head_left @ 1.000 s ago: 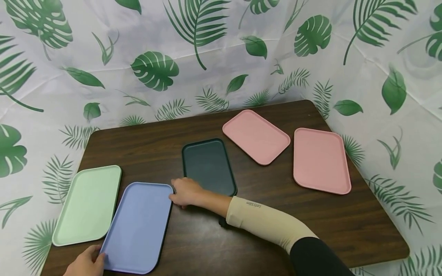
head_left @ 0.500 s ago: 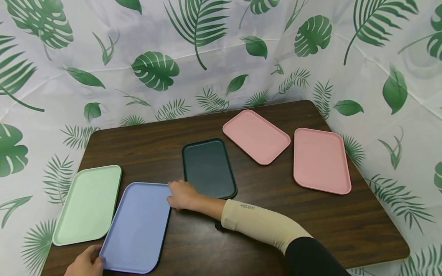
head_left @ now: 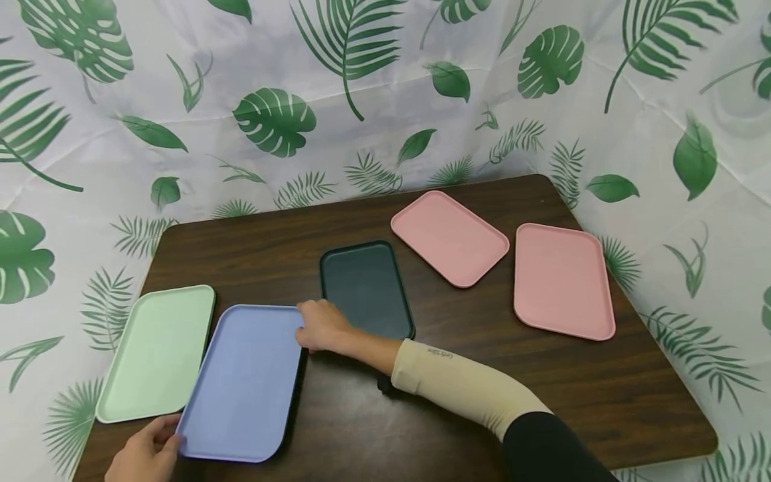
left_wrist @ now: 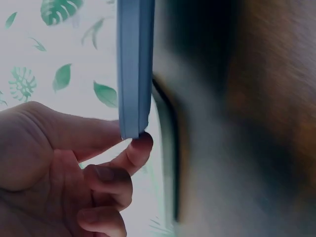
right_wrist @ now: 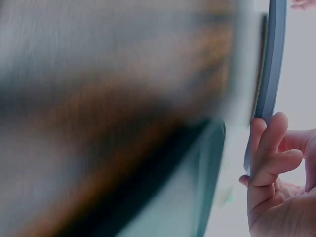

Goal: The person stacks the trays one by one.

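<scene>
The handling of the blue tray looks unfinished: it is in both hands and not yet let go. It lies towards the near left corner of the table and seems slightly raised, with dark shadow along its right side. The left hand pinches its near left corner between thumb and fingers; the right hand holds its far right corner, fingers bent at the rim. The other four trays appear set down, free of any grip: the light green tray by the table's left edge, the dark green tray about the middle, the tilted pink tray near the far edge, and the other pink tray along the right edge. Whether more remains to be done with them, I cannot tell

All five are shallow rectangles with rounded corners and low raised rims, smooth and matt, probably plastic. The table top has a dark brown wood grain and rounded corners. Behind it hangs a creased white cloth printed with green leaves. A cream sleeve fits snugly over the right forearm
</scene>
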